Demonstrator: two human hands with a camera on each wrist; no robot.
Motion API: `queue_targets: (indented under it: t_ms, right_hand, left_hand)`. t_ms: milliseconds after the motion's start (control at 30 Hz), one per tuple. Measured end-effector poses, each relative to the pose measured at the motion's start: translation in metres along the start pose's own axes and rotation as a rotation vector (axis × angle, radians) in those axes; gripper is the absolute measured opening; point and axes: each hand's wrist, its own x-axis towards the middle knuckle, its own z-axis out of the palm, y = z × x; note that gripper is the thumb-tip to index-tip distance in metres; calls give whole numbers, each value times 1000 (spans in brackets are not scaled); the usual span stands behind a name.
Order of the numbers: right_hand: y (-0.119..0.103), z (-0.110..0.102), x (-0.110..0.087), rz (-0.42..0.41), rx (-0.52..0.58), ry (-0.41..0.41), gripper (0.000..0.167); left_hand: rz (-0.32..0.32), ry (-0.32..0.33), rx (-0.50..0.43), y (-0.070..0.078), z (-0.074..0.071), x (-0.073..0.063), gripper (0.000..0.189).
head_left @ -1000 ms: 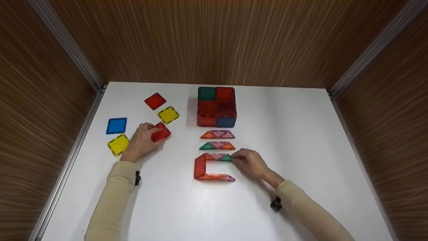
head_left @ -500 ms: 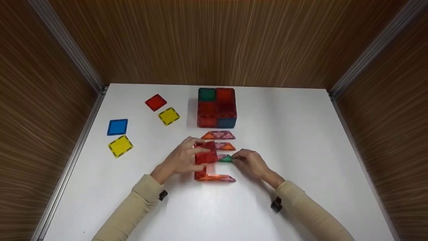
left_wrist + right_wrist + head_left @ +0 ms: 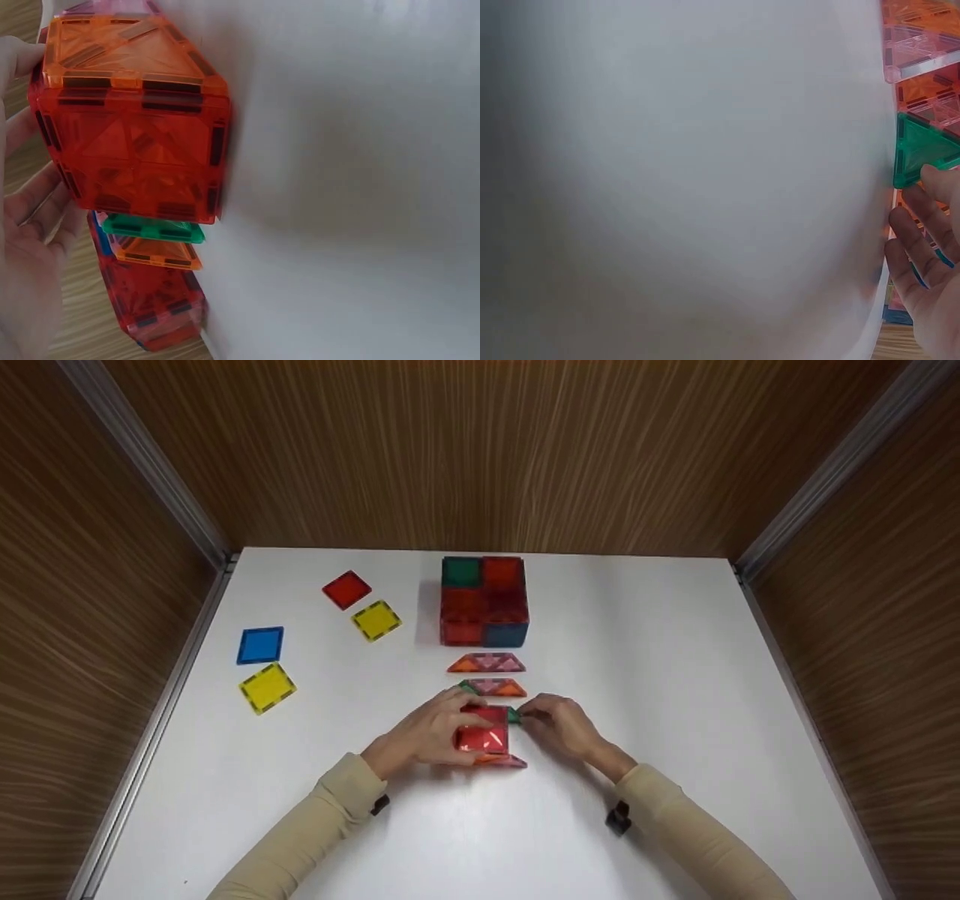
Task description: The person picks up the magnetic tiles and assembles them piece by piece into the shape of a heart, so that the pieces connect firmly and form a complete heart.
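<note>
My left hand [image 3: 431,733] grips a see-through red square magnetic tile [image 3: 492,737], which lies over two standing strips of triangle tiles. In the left wrist view another red square tile [image 3: 135,154] stands at the strips' left end, beside an orange triangle tile [image 3: 127,52]. My right hand [image 3: 568,729] pinches the green triangle tile [image 3: 922,152] at the right end of the farther strip. The nearer strip [image 3: 504,760] shows orange and pink below the held tile. Part of the held tile is hidden behind the left fingers.
Two more triangle strips, a farther one [image 3: 487,663] and a nearer one [image 3: 499,687], stand behind the hands. Beyond them is a red, green and blue tile box [image 3: 484,604]. At left lie a blue tile [image 3: 260,645], two yellow tiles and a red tile [image 3: 346,589].
My left hand has carried the red square tile from the table's left side to the strips in the middle and lowered it over them. My right hand has stayed at the green triangle tile.
</note>
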Motion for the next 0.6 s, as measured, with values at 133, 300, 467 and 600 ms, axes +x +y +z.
queue_targets:
  t_ms: [133, 300, 467, 600]
  right_hand:
    - [-2, 2, 1, 0, -17, 2, 17]
    - [-5, 6, 4, -5, -39, -2, 17]
    - [-6, 7, 6, -5, -44, -7, 17]
    - [-6, 8, 7, -7, -39, -6, 17]
  left_hand:
    - [39, 34, 15, -2, 0, -2, 47]
    - [18, 26, 14, -4, -1, -6, 47]
    - [-2, 20, 6, -4, -2, -9, 49]
    - [-5, 56, -1, -7, -3, -14, 55]
